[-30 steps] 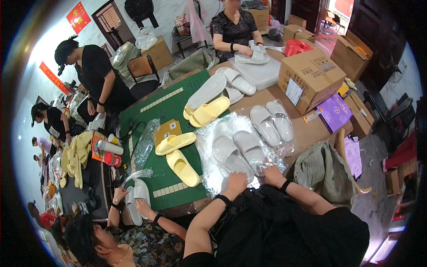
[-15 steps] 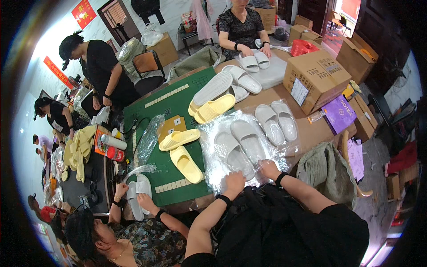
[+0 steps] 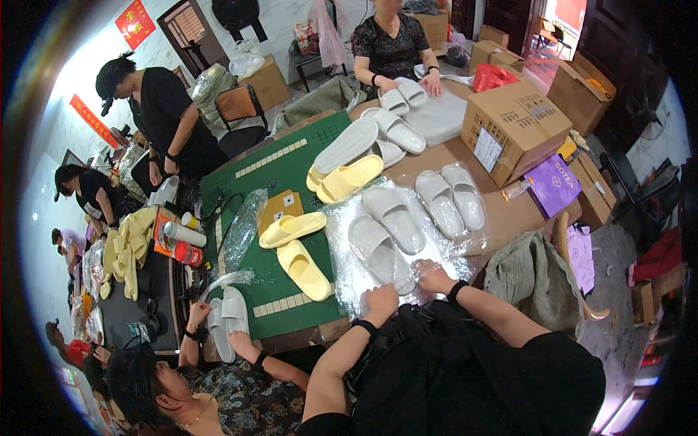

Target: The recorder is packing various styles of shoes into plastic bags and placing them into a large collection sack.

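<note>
In front of me a pair of grey slide slippers (image 3: 393, 220) lies in a shiny clear plastic bag (image 3: 345, 251) on the table, the right slide farther from me than the left one. My left hand (image 3: 382, 299) is closed at the bag's near edge, beside the heel of the left slide. My right hand (image 3: 436, 277) has its fingers curled together on the near edge too, right of that heel. The film between the fingers is hard to make out. Another bagged pair of grey slides (image 3: 451, 198) rests to the right.
Yellow slides (image 3: 303, 269) lie left of the bag on a green mat (image 3: 273, 305). More grey slides (image 3: 347, 145) are piled beyond. A cardboard box (image 3: 516, 131) stands at the right, above a woven sack (image 3: 520, 272). Co-workers handle slides at near left (image 3: 229, 312) and across the table (image 3: 402, 95).
The right slide in front of me has moved away from me and slightly left. My right hand has shifted a little left. The co-worker across has moved the grey slides in hand.
</note>
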{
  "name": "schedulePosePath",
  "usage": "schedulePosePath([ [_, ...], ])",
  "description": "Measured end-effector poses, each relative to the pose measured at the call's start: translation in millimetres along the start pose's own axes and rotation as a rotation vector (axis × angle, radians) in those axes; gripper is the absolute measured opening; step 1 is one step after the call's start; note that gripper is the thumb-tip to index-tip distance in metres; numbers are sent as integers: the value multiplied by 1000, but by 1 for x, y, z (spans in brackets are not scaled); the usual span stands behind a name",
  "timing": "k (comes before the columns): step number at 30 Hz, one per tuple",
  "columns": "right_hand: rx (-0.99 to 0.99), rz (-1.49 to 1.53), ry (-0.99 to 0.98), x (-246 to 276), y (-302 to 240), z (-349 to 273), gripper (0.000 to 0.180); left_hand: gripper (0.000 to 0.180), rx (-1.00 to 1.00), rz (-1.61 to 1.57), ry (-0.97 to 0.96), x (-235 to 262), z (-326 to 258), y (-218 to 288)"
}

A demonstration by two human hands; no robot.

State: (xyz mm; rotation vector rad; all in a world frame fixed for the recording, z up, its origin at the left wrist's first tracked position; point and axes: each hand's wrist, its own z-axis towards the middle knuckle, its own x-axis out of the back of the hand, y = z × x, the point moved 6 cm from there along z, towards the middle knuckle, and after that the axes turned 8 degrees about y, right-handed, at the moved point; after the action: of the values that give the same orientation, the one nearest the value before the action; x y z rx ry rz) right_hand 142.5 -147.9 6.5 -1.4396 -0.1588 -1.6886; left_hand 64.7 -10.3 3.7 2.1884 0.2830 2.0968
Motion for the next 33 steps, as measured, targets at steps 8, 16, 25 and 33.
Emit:
schedulePosePath([
  [8, -205, 106, -549, -19, -20, -14, 26, 24, 36, -159, -48, -14, -2, -9],
  [16, 81, 244, -204, -26, -38, -7, 33, 25, -199, -619, 12, -13, 5, 16],
  [25, -239, 448, -211, -26, -7, -22, 29, 27, -215, -674, -111, 26, 23, 36],
  [33, -1204, 1776, -482, 7, -4, -38, 67, 27, -394, -991, -526, 61, 8, 100],
])
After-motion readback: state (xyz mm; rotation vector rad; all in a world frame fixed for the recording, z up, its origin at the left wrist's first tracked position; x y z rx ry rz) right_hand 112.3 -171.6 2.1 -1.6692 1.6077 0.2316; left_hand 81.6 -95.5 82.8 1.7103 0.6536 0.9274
